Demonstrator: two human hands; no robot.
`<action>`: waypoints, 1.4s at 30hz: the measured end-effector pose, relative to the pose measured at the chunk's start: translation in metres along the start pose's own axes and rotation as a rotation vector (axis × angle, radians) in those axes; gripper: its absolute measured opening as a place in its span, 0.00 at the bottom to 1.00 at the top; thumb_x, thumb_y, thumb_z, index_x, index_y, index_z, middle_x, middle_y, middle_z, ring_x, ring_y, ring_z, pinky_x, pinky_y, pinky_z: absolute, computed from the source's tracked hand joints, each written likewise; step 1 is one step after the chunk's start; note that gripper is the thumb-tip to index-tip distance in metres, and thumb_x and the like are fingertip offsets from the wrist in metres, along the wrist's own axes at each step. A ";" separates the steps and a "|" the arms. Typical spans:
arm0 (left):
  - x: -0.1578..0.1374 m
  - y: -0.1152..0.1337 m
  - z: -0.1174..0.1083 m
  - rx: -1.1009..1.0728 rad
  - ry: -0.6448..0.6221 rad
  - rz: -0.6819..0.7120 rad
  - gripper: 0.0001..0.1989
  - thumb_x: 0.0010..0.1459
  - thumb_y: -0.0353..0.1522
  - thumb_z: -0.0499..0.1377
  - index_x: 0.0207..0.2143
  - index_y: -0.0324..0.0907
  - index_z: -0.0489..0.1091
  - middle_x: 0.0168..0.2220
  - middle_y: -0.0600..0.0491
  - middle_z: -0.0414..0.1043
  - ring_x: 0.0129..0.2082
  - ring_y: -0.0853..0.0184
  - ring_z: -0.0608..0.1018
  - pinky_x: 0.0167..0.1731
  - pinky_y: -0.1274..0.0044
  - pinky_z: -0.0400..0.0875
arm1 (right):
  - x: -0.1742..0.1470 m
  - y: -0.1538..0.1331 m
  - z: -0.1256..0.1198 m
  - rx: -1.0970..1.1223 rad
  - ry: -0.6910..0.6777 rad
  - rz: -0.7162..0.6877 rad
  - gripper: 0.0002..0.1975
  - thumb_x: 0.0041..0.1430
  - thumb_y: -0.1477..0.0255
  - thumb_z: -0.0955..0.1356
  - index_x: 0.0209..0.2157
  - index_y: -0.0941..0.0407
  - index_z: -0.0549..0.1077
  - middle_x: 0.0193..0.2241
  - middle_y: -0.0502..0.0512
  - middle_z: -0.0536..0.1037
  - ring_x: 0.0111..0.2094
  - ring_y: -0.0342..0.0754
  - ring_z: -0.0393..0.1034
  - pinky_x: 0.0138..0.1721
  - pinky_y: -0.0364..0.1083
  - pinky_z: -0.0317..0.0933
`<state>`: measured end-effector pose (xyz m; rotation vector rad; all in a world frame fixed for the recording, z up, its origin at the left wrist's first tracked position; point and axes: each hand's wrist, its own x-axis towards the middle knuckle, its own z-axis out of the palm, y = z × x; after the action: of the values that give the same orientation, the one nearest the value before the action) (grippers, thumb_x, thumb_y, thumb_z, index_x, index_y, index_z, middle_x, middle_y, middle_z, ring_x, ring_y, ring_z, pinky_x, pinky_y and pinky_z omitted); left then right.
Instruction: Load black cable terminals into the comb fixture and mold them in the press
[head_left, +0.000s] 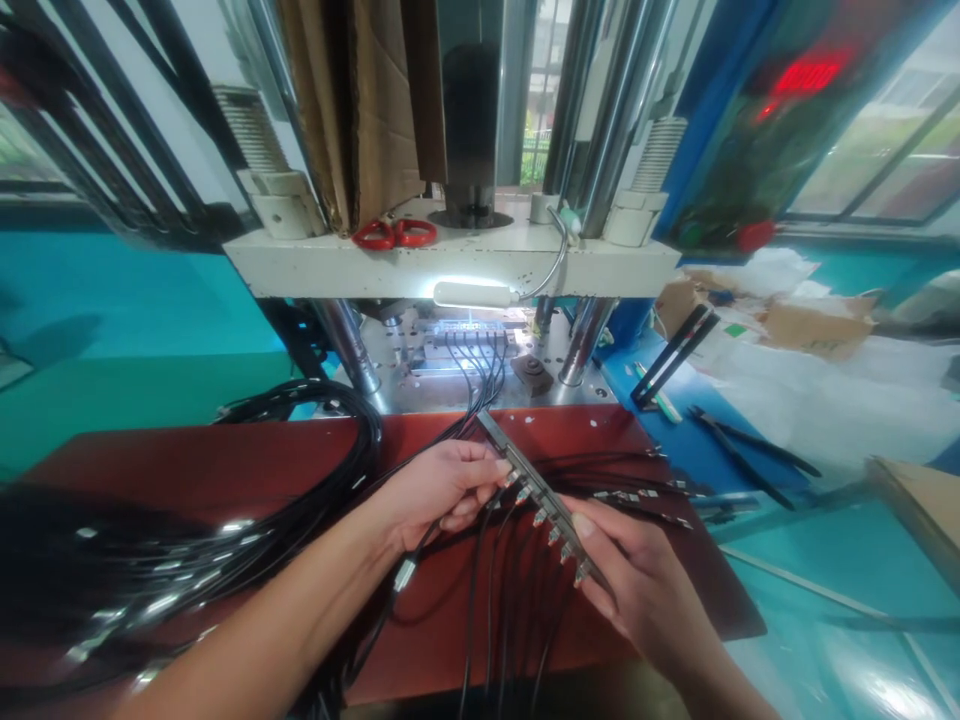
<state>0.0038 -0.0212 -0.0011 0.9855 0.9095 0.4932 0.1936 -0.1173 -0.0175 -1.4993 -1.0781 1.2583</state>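
My right hand (634,565) grips the lower right end of a dark metal bar fixture (551,510), thumb on top. The bar slants above the red board, and several small connector ends sit in a row along its near edge. With fingers pinched, my left hand (450,490) holds a black cable (427,540) whose end meets the upper part of the bar; the fingers hide the tip. Farther back, a second fixture (469,335) lies under the lamp in the press, with several cables running out of it towards me.
The red board (420,640) bears a bundle of black cables (300,500) at left and loose cable ends (637,495) at right. Scissors with red handles (394,234) lie on the white press plate (375,268). Pliers (742,450) rest on the blue surface at right.
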 end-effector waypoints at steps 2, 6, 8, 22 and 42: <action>-0.003 0.002 0.003 0.084 0.029 0.019 0.15 0.53 0.42 0.59 0.24 0.41 0.63 0.18 0.61 0.60 0.11 0.79 0.54 0.11 0.82 0.45 | 0.002 -0.002 -0.008 -0.089 -0.047 -0.109 0.21 0.57 0.58 0.65 0.49 0.52 0.76 0.40 0.57 0.77 0.41 0.52 0.71 0.38 0.46 0.69; -0.019 0.024 0.001 0.593 0.275 0.242 0.21 0.54 0.48 0.56 0.21 0.41 0.66 0.18 0.56 0.64 0.17 0.73 0.64 0.17 0.80 0.54 | 0.006 -0.012 -0.025 -0.235 -0.081 -0.279 0.18 0.46 0.68 0.73 0.42 0.52 0.80 0.46 0.55 0.76 0.48 0.55 0.68 0.55 0.51 0.58; -0.023 0.039 -0.007 0.780 0.425 0.381 0.21 0.55 0.48 0.55 0.21 0.41 0.68 0.19 0.55 0.65 0.20 0.71 0.66 0.20 0.79 0.55 | 0.008 -0.017 -0.027 -0.215 -0.070 -0.234 0.18 0.49 0.67 0.71 0.44 0.54 0.79 0.44 0.57 0.77 0.45 0.53 0.70 0.49 0.49 0.63; 0.068 0.036 -0.040 0.243 0.232 0.181 0.15 0.45 0.40 0.65 0.20 0.39 0.66 0.17 0.55 0.67 0.16 0.70 0.69 0.19 0.78 0.64 | 0.038 -0.018 -0.018 -0.760 0.016 -0.387 0.15 0.60 0.63 0.62 0.41 0.53 0.76 0.35 0.55 0.79 0.34 0.50 0.74 0.36 0.45 0.65; 0.066 0.019 -0.042 -0.006 0.213 0.246 0.14 0.48 0.33 0.64 0.31 0.43 0.59 0.22 0.59 0.67 0.17 0.71 0.70 0.15 0.81 0.64 | 0.242 -0.098 0.033 -1.131 0.051 -0.599 0.15 0.65 0.71 0.59 0.45 0.59 0.75 0.49 0.61 0.73 0.52 0.51 0.65 0.53 0.47 0.56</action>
<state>0.0060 0.0560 -0.0225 1.0583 0.9800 0.8208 0.1804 0.1426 0.0177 -1.7073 -2.1778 0.1136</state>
